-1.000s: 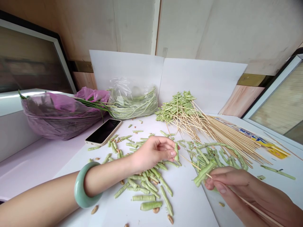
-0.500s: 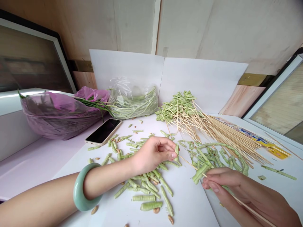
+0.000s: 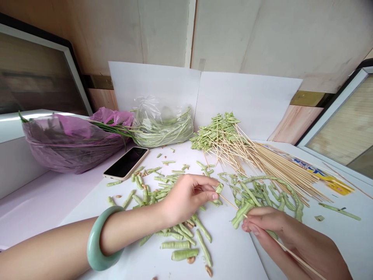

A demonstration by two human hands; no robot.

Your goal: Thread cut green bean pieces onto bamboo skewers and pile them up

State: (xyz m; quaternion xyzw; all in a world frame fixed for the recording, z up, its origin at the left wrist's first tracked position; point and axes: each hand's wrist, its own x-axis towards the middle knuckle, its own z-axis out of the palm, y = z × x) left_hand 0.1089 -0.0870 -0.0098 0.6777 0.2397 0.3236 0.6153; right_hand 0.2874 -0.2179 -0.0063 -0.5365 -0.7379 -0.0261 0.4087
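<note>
My left hand (image 3: 189,196), a green bangle (image 3: 97,237) on its wrist, pinches a short piece of green bean (image 3: 219,188) at the tip of a bamboo skewer (image 3: 227,200). The skewer runs down to the right through my right hand (image 3: 288,233), which is closed around it. A wider green bean piece (image 3: 241,214) sits on the skewer just ahead of my right fingertips. Cut bean pieces (image 3: 175,245) lie loose under and around my left hand. Part of the skewer is hidden behind my right fingers.
Bean-threaded skewers (image 3: 247,147) are heaped at the back right, over a yellow wrapper (image 3: 339,186). More bean bits (image 3: 265,192) lie behind my right hand. A phone (image 3: 126,163), a purple bag (image 3: 75,144) and a clear bag of long beans (image 3: 164,126) stand left and back.
The bean piece in my left fingers has tilted and shows less of its length. My right hand and the skewer have shifted slightly left and down.
</note>
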